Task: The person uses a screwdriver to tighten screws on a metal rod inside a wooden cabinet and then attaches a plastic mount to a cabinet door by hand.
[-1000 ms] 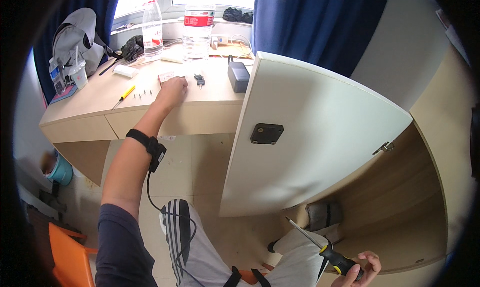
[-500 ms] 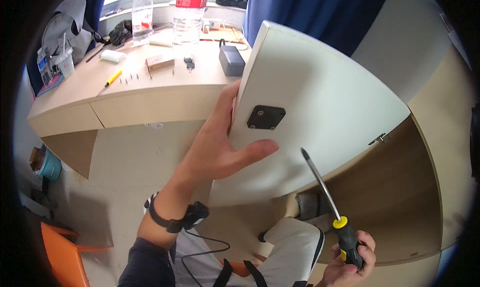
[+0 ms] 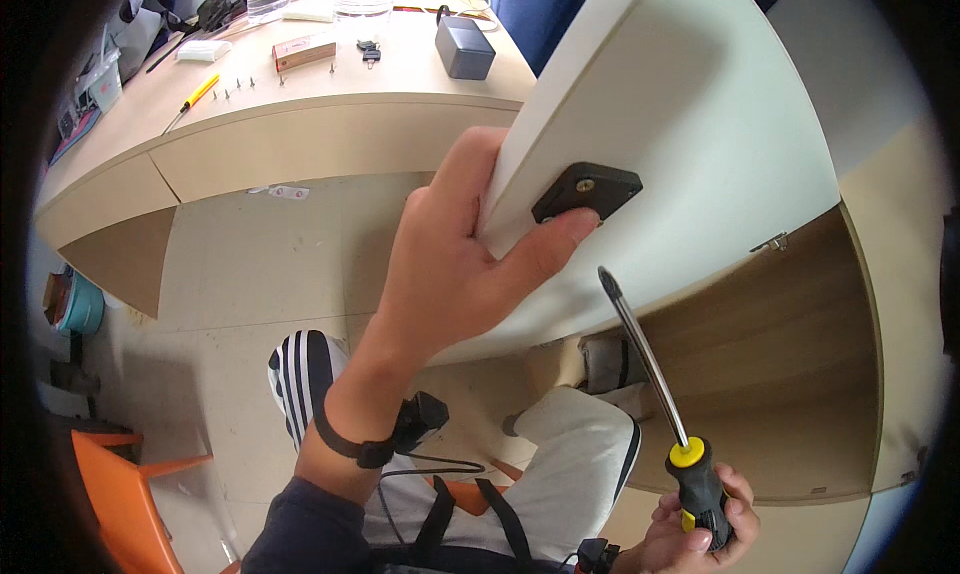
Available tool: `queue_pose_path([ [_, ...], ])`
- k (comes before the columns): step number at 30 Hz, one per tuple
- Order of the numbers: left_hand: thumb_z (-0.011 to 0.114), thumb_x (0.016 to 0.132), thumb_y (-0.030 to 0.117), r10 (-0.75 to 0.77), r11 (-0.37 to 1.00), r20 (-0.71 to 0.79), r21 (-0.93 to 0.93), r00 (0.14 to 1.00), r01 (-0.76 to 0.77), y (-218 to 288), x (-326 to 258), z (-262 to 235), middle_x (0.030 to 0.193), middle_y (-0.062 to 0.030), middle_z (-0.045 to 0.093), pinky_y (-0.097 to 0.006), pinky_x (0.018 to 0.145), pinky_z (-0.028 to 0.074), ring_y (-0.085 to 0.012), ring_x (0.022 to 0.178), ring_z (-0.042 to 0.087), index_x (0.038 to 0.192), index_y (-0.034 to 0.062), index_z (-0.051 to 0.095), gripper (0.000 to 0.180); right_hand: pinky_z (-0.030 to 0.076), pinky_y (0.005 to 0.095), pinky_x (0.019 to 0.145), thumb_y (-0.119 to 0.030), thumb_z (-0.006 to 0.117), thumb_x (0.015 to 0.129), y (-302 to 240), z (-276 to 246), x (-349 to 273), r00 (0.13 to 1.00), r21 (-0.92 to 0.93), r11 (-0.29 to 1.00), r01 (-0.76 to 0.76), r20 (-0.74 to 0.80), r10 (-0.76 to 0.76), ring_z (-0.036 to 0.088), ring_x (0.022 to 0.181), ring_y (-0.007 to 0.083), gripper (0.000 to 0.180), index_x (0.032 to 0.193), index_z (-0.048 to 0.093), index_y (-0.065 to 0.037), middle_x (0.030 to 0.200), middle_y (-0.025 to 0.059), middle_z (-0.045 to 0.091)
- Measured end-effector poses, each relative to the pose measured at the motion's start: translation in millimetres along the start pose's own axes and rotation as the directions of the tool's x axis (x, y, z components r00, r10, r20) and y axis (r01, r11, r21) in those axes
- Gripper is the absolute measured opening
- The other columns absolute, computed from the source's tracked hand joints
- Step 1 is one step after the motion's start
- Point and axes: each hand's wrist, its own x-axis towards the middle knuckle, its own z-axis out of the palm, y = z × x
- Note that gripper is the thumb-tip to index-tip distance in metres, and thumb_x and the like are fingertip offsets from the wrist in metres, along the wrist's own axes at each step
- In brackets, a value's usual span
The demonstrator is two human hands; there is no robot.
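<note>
The left hand [image 3: 455, 274] has closed further on the white cabinet door [image 3: 690, 124], thumb beside the black plate [image 3: 586, 191]; the screwdriver [image 3: 660, 404] is gripped tightly by the right hand [image 3: 700, 534], tip just below the plate.

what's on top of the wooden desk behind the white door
On the wooden desk lie a dark box, a yellow-handled screwdriver, a small carton and loose screws. The white door covers the desk's right end.

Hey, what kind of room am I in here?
Probably a study or bedroom during furniture assembly: a wooden desk strewn with small items, blue curtains, and a white cabinet door being worked on.
</note>
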Motion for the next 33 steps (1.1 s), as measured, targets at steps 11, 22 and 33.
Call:
queue_pose_path([
  [11,0.073,0.079,0.019,-0.04,0.998,0.013,-0.047,0.999,0.04,13,-14,4,0.08,-0.0086,0.066,-0.026,0.058,0.049,-0.0141,0.064,0.063,0.103,0.0032,0.052,0.036,0.047,0.0277,0.039,-0.023,0.059,0.087,-9,7,10,0.994,-0.082,0.991,0.106,0.011,-0.105,0.058,0.063,0.0304,0.039,0.119,0.043,-0.005,0.113,0.0314,0.052],
  [22,0.072,0.079,0.018,-0.038,0.999,0.029,-0.027,0.999,0.038,22,-15,2,0.081,-0.0102,0.066,-0.028,0.06,0.05,-0.0176,0.066,0.065,0.104,0.0031,0.052,0.035,0.046,0.0286,0.044,-0.025,0.059,0.089,-14,9,10,0.996,-0.091,0.992,0.089,0.036,-0.086,0.056,0.061,0.0263,0.037,0.116,0.044,-0.004,0.113,0.0295,0.053],
  [33,0.072,0.078,0.016,-0.022,0.999,0.028,0.049,0.999,0.02,31,-21,6,0.08,-0.0122,0.065,-0.029,0.06,0.05,-0.0217,0.066,0.065,0.106,0.0036,0.053,0.036,0.052,0.0348,0.068,-0.034,0.063,0.087,-46,19,26,0.798,-0.123,0.788,0.603,0.08,-0.598,0.061,0.08,0.0322,0.037,0.104,0.053,-0.002,0.106,0.0248,0.056],
])
